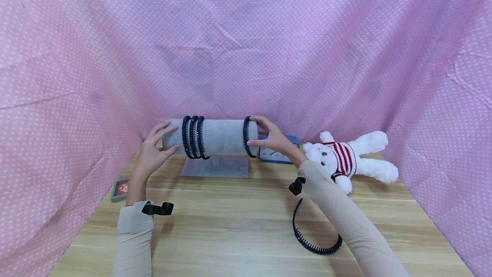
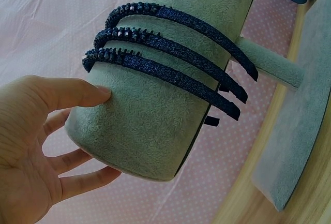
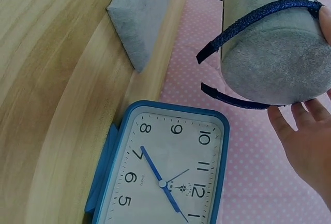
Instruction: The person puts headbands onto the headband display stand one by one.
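A grey, plush-covered headband stand (image 1: 224, 137) lies level on its post above a flat base (image 1: 231, 170). My left hand (image 1: 150, 151) grips its left end, thumb in front and fingers behind, as the left wrist view shows. Close by on the roll sit three dark blue headbands (image 2: 176, 76) with beaded tops, side by side. At the right end, another dark headband (image 3: 258, 17) straddles the roll, its two tips apart below. My right hand (image 1: 273, 138) holds this headband, with fingers at the top and thumb at the front.
One more toothed dark headband (image 1: 317, 249) lies on the wooden table, partly near my right sleeve. Behind the right hand stands a blue clock (image 3: 220, 131). A white teddy bear (image 1: 346, 157) lies at the right, and a small framed item (image 1: 120, 190) at the left.
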`<state>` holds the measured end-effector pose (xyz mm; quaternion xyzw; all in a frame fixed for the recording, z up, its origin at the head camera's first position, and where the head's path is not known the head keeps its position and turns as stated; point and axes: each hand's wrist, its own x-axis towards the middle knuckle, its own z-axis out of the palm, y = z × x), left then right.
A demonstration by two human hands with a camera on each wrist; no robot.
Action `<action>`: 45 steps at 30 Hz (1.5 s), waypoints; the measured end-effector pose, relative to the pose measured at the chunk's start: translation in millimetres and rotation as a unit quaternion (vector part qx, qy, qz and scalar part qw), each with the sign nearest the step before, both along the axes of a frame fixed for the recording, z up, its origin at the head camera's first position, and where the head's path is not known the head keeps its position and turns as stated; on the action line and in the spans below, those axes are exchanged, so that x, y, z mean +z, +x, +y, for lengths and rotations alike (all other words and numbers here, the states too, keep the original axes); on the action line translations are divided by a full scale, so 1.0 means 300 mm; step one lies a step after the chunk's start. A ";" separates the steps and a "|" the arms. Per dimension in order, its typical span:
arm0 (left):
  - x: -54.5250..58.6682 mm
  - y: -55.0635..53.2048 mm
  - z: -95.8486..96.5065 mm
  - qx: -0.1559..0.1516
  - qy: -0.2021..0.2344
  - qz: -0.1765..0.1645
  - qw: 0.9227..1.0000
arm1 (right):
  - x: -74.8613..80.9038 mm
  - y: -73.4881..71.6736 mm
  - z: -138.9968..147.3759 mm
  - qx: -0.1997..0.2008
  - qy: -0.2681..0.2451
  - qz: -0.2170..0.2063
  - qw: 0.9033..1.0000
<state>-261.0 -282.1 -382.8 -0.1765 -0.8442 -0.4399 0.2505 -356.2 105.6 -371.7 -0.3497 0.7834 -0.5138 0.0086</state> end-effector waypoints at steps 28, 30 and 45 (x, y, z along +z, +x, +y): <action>-0.008 -0.005 -0.003 0.000 0.007 -0.009 1.000 | 0.050 -0.012 0.003 0.007 0.091 0.025 0.996; -0.006 -0.007 -0.002 -0.001 0.008 -0.008 1.000 | 0.055 -0.013 0.003 0.009 0.098 0.030 0.995; -0.002 -0.010 0.000 -0.001 0.003 -0.006 1.000 | 0.114 -0.015 -0.020 0.014 0.156 0.039 0.987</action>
